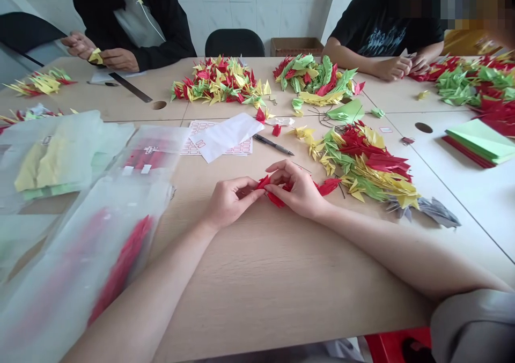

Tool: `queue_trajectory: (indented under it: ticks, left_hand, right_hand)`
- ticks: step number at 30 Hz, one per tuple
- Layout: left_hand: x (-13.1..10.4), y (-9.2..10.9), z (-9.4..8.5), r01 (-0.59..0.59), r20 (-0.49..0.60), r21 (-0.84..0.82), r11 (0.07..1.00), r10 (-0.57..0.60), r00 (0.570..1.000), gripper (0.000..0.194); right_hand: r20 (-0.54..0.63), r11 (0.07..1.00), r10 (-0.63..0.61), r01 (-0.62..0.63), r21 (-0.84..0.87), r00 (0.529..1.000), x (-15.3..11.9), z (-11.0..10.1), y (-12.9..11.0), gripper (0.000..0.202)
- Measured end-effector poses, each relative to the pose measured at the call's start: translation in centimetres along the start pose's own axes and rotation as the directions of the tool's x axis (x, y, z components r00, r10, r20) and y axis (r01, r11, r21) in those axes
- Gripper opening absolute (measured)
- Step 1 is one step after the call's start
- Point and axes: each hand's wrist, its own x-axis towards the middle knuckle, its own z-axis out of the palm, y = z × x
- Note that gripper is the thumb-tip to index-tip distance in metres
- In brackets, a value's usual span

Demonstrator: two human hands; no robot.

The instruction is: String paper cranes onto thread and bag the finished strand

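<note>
Near the middle of the table, my left hand point(234, 199) pinches the left end of a small folded red paper piece point(263, 182) between thumb and fingertips. My right hand point(295, 190) meets it there, its fingers closed on red paper, with more folded red paper point(329, 186) showing just right of the hand. The exact folds under the right fingers are hidden. Beyond the hands lies a black pen point(274, 145). Strings of red, green and yellow folded paper point(364, 164) are heaped right of my right hand, with a grey folded piece point(438, 210) at their near end.
Clear plastic bags point(116, 213) with folded paper cover the left side. White paper point(229, 135) rests on a printed sheet. Across the table are more colourful heaps point(221, 81), a metal ruler point(131, 87) and people handling paper. Green square sheets point(480, 140) lie stacked at right.
</note>
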Motion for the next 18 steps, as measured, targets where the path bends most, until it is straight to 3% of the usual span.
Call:
queue_trajectory:
  ticks: [4,7,14,18]
  left_hand:
    - [0.03,0.30,0.00,0.040,0.060,-0.124,0.992,-0.033,0.998,0.025]
    - [-0.06,0.57,-0.09,0.021,0.056,-0.113,0.993,-0.015,0.998,0.025]
    - [-0.50,0.77,0.03,-0.034,-0.016,0.033,0.999,0.035,0.999,0.020]
    - [-0.48,0.77,0.22,-0.032,0.014,-0.023,0.999,0.033,0.999,0.018]
  right_hand:
    - [0.034,0.988,0.056,-0.061,0.140,0.998,0.16,-0.01,-0.24,0.034]
    - [0.074,0.974,0.068,-0.082,0.211,0.995,-0.01,0.14,-0.33,0.036]
    - [0.097,0.976,0.149,-0.162,0.143,0.984,-0.54,0.62,-0.62,0.035]
    - [0.120,0.957,0.179,-0.201,0.207,0.977,-0.42,0.59,-0.59,0.037]
